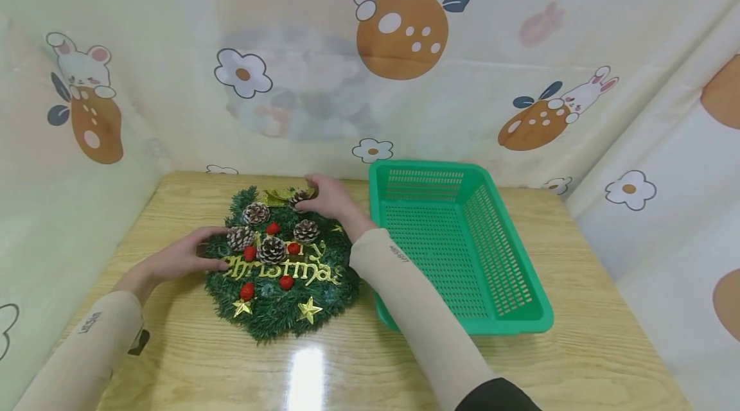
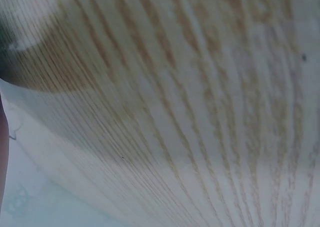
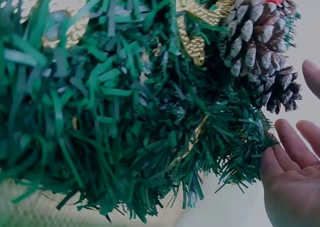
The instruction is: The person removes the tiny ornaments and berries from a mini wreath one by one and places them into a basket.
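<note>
A green Christmas wreath (image 1: pixel 338 298) lies on the wooden table, decorated with pine cones (image 1: pixel 272 250), red berries (image 1: pixel 246 291), gold stars (image 1: pixel 309 310) and gold "Merry Christmas" lettering (image 1: pixel 315 274). My left hand (image 1: pixel 182 255) is at its left edge, thumb and fingers spread apart. At the far edge, my right hand (image 1: pixel 332 197) reaches beside a pine cone and a gold ribbon. The right wrist view shows the fingertips (image 3: pixel 295 142) touching the greenery, with the thumb held away. Only a sliver of the left hand appears in the left wrist view.
To the right of the wreath stands a green plastic basket (image 1: pixel 523 241), with my right forearm crossing its near left corner. A patterned curtain (image 1: pixel 300 77) hangs behind the table (image 1: pixel 584 334) and along both sides.
</note>
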### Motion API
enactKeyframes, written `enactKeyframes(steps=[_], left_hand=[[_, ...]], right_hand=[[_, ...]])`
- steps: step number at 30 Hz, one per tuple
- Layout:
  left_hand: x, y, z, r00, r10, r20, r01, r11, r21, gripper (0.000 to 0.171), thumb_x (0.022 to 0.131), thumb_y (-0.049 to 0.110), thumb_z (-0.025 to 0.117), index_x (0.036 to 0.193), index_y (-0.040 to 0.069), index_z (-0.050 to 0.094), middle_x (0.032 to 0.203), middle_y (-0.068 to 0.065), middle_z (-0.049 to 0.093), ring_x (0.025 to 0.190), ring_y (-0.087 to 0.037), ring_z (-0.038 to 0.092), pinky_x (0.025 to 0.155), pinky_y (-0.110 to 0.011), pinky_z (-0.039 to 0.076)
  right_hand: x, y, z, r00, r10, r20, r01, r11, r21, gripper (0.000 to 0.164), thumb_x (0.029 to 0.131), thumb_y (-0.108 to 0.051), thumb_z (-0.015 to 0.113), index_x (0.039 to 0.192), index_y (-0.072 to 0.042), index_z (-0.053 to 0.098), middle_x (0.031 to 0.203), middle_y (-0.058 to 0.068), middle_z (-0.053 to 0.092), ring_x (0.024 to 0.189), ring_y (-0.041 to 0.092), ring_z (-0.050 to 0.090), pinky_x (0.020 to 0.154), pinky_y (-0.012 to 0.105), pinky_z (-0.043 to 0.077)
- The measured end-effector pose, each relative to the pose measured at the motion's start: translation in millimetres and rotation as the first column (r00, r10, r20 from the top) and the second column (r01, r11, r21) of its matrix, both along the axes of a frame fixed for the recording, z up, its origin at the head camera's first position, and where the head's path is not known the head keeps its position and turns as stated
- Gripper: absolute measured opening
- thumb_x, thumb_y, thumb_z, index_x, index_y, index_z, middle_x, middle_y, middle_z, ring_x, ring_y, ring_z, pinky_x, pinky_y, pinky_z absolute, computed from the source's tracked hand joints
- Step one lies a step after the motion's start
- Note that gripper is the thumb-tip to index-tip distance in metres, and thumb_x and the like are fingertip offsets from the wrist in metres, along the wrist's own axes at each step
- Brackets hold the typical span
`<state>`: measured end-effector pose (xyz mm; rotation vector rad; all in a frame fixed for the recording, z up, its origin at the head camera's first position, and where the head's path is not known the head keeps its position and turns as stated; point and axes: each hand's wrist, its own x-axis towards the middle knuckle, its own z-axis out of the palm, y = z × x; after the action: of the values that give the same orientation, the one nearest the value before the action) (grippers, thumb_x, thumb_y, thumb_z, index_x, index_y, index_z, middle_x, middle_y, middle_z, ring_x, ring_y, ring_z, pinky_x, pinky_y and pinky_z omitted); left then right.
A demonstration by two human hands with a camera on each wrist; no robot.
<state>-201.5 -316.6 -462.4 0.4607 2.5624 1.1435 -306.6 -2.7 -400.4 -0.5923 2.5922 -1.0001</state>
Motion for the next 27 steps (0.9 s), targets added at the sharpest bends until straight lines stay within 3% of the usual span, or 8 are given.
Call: enactKeyframes(steps=[16, 27], left_hand=[[0.6, -0.3, 0.2, 1.0, 0.01, 0.003, -0.01, 1.0, 0.016, 0.08, 0.088, 0.03, 0.074, 0.149, 0.002, 0.032, 0.152, -0.03, 0.024, 0.138, -0.052, 0.021, 0.108, -0.069, 0.021], [1.6, 0.5, 3.4, 1.0, 0.003, 0.01, -0.003, 1.0, 0.016, 0.079, 0.088, 0.029, 0.074, 0.15, 0.002, 0.032, 0.153, -0.031, 0.022, 0.138, -0.055, 0.017, 0.107, -0.072, 0.019]], right_hand=[[-4.5, -6.7, -13.4, 0.987, 0.105, -0.121, -0.086, 0.984, 0.154, 0.065, 0.092, -0.023, 0.071, 0.148, -0.009, 0.042, 0.15, 0.006, 0.045, 0.137, 0.024, 0.041, 0.112, 0.036, 0.035], [-2.3, -11.6, -17.0, 0.986, 0.058, -0.158, -0.029, 0.983, 0.182, 0.056, 0.094, -0.024, 0.069, 0.144, -0.011, 0.048, 0.143, 0.006, 0.052, 0.129, 0.024, 0.049, 0.106, 0.036, 0.042]])
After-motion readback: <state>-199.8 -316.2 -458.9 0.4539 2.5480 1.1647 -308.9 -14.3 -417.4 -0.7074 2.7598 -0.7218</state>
